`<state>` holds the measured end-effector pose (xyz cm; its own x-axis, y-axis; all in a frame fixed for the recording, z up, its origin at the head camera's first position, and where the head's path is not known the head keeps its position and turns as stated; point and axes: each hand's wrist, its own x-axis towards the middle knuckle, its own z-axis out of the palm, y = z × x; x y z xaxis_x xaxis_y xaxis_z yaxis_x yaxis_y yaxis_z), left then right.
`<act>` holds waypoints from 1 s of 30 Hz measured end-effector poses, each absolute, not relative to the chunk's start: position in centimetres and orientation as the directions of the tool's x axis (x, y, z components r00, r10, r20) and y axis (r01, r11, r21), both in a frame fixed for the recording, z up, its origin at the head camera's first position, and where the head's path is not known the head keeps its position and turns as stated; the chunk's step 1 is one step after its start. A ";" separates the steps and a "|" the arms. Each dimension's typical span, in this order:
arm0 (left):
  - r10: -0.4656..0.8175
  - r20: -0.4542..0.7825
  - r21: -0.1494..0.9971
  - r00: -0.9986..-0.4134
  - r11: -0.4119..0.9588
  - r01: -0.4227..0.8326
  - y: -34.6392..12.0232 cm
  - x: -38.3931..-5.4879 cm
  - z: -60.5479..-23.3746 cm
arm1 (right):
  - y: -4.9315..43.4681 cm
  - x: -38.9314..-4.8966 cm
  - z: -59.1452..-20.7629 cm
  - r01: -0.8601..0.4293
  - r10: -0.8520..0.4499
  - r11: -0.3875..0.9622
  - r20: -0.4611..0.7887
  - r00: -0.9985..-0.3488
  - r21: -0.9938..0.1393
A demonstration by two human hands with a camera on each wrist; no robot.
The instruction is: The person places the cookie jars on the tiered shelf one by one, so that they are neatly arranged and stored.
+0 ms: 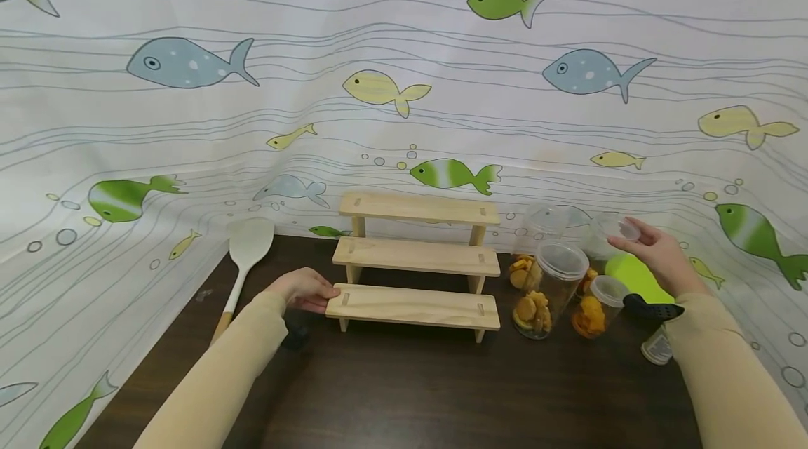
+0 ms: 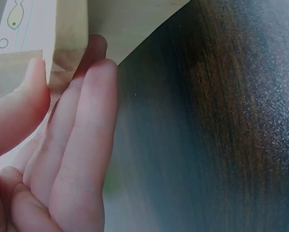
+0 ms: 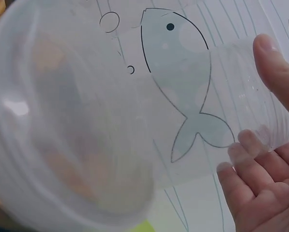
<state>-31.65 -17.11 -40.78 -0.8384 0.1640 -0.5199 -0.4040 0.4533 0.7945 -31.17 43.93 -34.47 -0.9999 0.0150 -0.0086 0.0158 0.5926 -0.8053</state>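
My left hand (image 1: 304, 289) pinches the left end of the lowest board on a three-tier wooden stand (image 1: 413, 304). In the left wrist view, the thumb lies on one side of the wooden board (image 2: 69, 43) and the fingers on the other. At the right, my right hand (image 1: 656, 252) holds a clear plastic jar (image 1: 609, 226) tipped on its side, above other jars. The right wrist view shows thumb and fingers (image 3: 246, 179) around the jar's far end, with a translucent round lid (image 3: 71, 125) filling the left side.
Lidded jars with orange and brown snacks, among them a tall jar (image 1: 549, 287) and a short jar (image 1: 596, 309), stand right of the stand. Nearby are a lime-green round item (image 1: 637, 282), a black piece (image 1: 653, 309) and a small can (image 1: 658, 349). A white-headed spatula (image 1: 250, 242) leans at left.
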 end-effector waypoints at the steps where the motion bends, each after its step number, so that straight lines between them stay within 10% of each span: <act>1: 0.161 -0.519 0.794 -0.839 0.455 -0.404 -17.1 -31.7 -40.8 | 43.9 -31.1 -34.5 0.014 0.020 0.590 -0.003 -1.000 -0.807; 30: 0.089 -0.485 0.747 -0.870 0.560 -0.359 -16.5 -31.5 -40.5 | 42.5 -28.8 -29.8 -0.044 0.239 0.600 0.231 -0.943 -0.799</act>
